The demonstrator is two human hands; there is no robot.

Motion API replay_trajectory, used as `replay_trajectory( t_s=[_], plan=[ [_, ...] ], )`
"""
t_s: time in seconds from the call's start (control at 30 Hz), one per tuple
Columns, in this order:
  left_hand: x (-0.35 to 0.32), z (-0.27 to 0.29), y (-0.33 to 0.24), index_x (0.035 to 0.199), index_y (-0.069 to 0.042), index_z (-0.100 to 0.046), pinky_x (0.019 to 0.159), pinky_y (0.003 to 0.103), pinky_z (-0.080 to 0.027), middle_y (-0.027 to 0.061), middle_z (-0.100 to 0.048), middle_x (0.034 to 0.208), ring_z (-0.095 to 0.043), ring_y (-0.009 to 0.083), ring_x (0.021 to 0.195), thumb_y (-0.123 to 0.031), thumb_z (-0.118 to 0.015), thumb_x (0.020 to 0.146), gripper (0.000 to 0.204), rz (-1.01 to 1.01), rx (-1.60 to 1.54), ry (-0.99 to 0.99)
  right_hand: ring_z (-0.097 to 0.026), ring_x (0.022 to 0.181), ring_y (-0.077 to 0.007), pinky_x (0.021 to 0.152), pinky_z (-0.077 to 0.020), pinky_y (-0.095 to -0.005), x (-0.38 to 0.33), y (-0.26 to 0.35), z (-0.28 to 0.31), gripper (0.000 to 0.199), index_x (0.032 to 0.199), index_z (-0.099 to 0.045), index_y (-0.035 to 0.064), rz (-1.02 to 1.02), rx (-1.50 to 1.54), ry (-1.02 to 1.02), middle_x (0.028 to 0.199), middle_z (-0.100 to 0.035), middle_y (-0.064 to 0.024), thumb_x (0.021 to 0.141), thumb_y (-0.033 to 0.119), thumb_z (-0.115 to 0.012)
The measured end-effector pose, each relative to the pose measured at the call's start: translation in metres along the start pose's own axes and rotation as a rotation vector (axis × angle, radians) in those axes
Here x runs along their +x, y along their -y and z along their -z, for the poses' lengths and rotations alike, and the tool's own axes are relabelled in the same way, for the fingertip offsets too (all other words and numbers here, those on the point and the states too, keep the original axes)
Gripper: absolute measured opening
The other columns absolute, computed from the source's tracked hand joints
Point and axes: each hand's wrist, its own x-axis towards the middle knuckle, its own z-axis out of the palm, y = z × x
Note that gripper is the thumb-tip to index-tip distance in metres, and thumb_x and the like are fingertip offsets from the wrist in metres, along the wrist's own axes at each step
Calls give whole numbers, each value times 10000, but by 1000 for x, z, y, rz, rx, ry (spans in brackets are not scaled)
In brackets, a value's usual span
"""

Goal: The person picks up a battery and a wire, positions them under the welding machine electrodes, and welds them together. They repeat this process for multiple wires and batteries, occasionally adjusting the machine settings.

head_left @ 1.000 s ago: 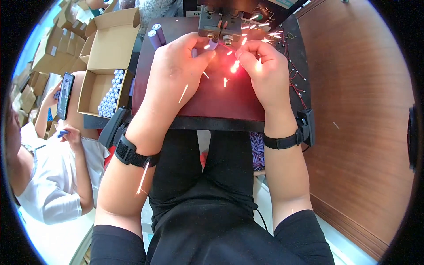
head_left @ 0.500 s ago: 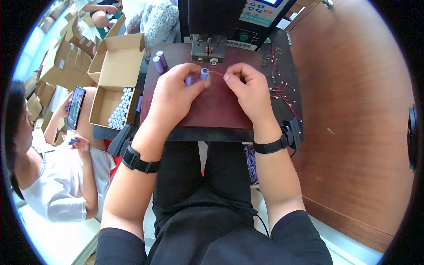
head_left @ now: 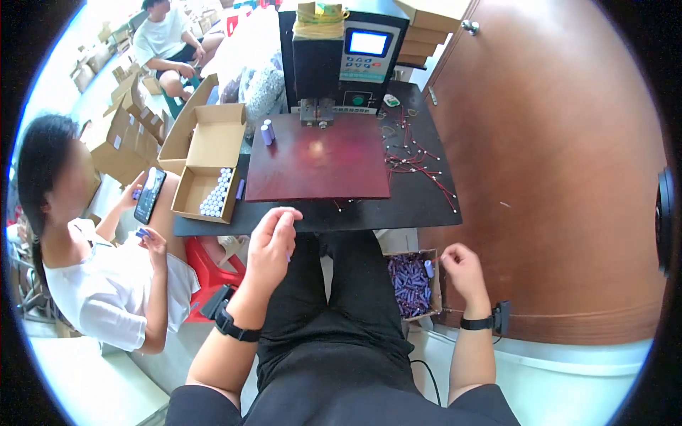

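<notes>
My left hand (head_left: 270, 245) is raised just in front of the table edge, fingers curled. A sliver of purple, a battery cell (head_left: 288, 257), shows at its palm, mostly hidden by the fingers. Off to the right, my right hand (head_left: 463, 271) is closed in a pinch beside a carton of purple cells (head_left: 408, 287). A lighter purple battery cell (head_left: 429, 268) is over that carton's right side, with a short bit of red wire reaching toward my right fingertips. Two purple cells (head_left: 267, 133) stand upright on the dark red board (head_left: 320, 170), below the spot welder's head (head_left: 317, 113).
An open cardboard box (head_left: 186, 195) of upright cells sits on the table's left, with one cell (head_left: 240, 189) beside it. Red wire leads (head_left: 415, 167) lie on the right. A seated person (head_left: 99, 284) holds a phone at left; another (head_left: 167, 42) sits behind. A wooden door (head_left: 554, 177) borders the right.
Both hands have left the board. My left hand drew back toward me; my right hand moved right and down to the carton, and the wired cell went with it. The view has shifted.
</notes>
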Motion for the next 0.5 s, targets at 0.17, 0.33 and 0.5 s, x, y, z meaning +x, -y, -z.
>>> replay_trajectory(
  t_s=[0.17, 0.33, 0.5],
  plan=[
    [-58, -26, 2, 1132, -37, -578, 561, 215, -346, -44, -455, 732, -407, 49, 630, -191, -473, 1092, 191, -90, 31, 33, -580, 1198, -348, 1012, -473, -436, -50, -66, -52, 351, 1166, -669, 55, 151, -501, -218, 1223, -625, -192, 842, 170, -743],
    [-116, -58, 15, 1124, -41, -621, 699, 305, -471, 66, -593, 848, -564, 153, 751, -178, -508, 1069, 186, -144, 313, 129, -648, 1031, -161, 908, -513, -314, -99, 26, -132, 261, 1212, -660, 11, 145, 529, 605, 1091, -691, -66, 1033, 191, -599],
    [-150, -62, 39, 1103, -23, -636, 841, 398, -491, 153, -649, 1001, -617, 316, 930, -145, -521, 1023, 186, -410, 440, 186, -587, 922, -106, 852, -493, -276, -125, 41, -165, 302, 1291, -608, 26, 172, 781, 731, 1016, -638, -5, 1081, 230, -532]
  ],
)
